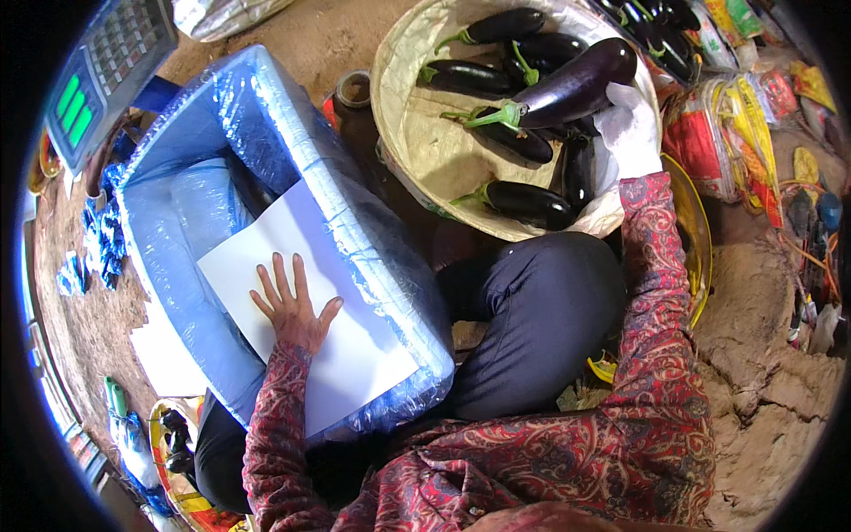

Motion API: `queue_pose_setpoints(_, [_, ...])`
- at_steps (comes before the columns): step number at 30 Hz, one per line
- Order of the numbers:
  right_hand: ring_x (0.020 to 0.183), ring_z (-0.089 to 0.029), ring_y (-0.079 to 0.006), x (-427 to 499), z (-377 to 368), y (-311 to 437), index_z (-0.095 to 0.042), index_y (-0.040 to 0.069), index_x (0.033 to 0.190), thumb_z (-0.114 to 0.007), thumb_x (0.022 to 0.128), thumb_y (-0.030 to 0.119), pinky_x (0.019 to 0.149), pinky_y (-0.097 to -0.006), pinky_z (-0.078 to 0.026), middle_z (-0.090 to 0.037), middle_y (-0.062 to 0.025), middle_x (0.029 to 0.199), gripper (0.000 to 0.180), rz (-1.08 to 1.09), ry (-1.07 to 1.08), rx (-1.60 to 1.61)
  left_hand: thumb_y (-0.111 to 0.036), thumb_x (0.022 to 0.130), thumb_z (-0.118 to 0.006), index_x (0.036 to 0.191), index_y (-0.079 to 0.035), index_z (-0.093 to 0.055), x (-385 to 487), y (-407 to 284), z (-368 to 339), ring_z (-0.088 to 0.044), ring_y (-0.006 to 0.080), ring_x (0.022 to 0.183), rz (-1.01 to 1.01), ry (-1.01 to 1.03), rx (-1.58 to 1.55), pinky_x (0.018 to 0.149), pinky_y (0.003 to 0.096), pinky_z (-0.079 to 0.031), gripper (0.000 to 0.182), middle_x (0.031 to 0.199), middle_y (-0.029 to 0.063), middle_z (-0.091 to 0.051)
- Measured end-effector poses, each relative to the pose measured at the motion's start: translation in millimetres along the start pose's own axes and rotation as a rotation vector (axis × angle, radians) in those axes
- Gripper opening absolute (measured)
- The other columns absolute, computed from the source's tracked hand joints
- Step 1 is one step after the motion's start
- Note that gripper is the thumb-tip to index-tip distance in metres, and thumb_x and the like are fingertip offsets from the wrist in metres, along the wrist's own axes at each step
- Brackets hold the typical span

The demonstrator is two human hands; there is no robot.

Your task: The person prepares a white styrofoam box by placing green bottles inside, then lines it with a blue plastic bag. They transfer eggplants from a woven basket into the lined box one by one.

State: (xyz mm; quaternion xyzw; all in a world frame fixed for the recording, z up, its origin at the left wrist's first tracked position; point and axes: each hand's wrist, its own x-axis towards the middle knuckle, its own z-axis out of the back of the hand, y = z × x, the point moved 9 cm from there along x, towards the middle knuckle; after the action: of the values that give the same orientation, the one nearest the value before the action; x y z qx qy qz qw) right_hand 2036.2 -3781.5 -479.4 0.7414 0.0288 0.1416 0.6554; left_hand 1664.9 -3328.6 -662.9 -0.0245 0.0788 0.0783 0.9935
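My bare left hand [292, 312], fingers spread, rests flat on a white sheet [266, 233] inside a crate [415, 359] lined with blue plastic film. Under and beside the sheet lie blue-wrapped bundles [203, 199]. My right hand [625, 126], in a white glove, grips the rounded end of a large eggplant [578, 83], its green stem pointing left. This eggplant is above a round, cloth-lined basket [425, 159] that holds several more eggplants [532, 205]. The right fingertips are partly hidden behind the eggplant.
A digital scale [100, 80] with a lit green display stands at the upper left. White sheets [166, 352] lie left of the crate. More eggplants [671, 46] are at the upper right, near colourful sacks [705, 139]. A yellow-rimmed basin [698, 266] sits behind my right sleeve.
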Motion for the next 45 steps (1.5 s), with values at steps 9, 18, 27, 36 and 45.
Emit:
queue_pose_setpoints(9, [0.143,-0.048,-0.0377,-26.9,-176.4,56.3,-0.041,0.007,0.157,-0.067,0.083,0.029,0.124,-0.0537,-0.035,-0.047,-0.0171,0.158,0.082,-0.308,0.62,0.627,-0.049,0.1,-0.062,0.146,-0.005,-0.056,20.2,-11.8,172.8,-0.056,0.0365,0.133,-0.028,-0.186,-1.114,0.11,0.0479,-0.047,0.064,0.146,0.0217,-0.056])
queue_pose_setpoints(18, [0.147,-0.041,-0.0391,-55.5,-306.3,89.7,-0.018,-0.011,0.16,-0.063,0.097,0.042,0.123,-0.0521,-0.032,-0.034,-0.0317,0.16,0.094,-0.185,1.015,0.401,-0.056,0.085,-0.08,0.143,0.003,-0.052,-30.8,29.0,202.2,-0.072,0.0297,0.104,0.179,-0.032,-1.381,0.092,0.0388,-0.06,0.087,0.115,0.0223,-0.069])
queue_pose_setpoints(27, [0.145,-0.044,-0.0381,-18.5,-70.5,59.0,-0.021,-0.01,0.16,-0.063,0.096,0.042,0.126,-0.0528,-0.028,-0.041,-0.0254,0.158,0.093,-0.184,0.586,0.369,-0.012,0.074,-0.084,0.144,-0.007,-0.052,48.0,42.3,135.0,-0.052,0.0425,0.127,0.042,-0.273,-0.23,0.107,0.0492,-0.042,0.076,0.138,0.02,-0.056])
queue_pose_setpoints(36, [0.119,-0.066,-0.0269,-18.9,91.2,-79.3,-0.057,0.0,0.141,-0.064,0.097,0.021,0.108,-0.0436,-0.05,-0.069,-0.0154,0.13,0.05,-0.493,-0.15,-0.516,0.0,0.079,-0.075,0.147,0.004,-0.036,54.9,53.6,88.9,-0.047,0.0481,0.123,-0.04,-0.012,-0.299,0.106,0.0525,-0.04,0.078,0.135,0.0312,-0.049])
queue_pose_setpoints(45, [0.136,-0.051,-0.04,44.9,13.1,-249.9,-0.046,0.015,0.154,-0.073,0.082,0.01,0.112,-0.0453,-0.047,-0.048,-0.0148,0.155,0.077,-0.408,0.527,-1.788,0.003,0.073,-0.079,0.144,0.004,-0.039,65.6,38.9,94.0,-0.047,0.0477,0.122,-0.006,0.018,-0.287,0.106,0.0537,-0.039,0.082,0.134,0.0287,-0.049])
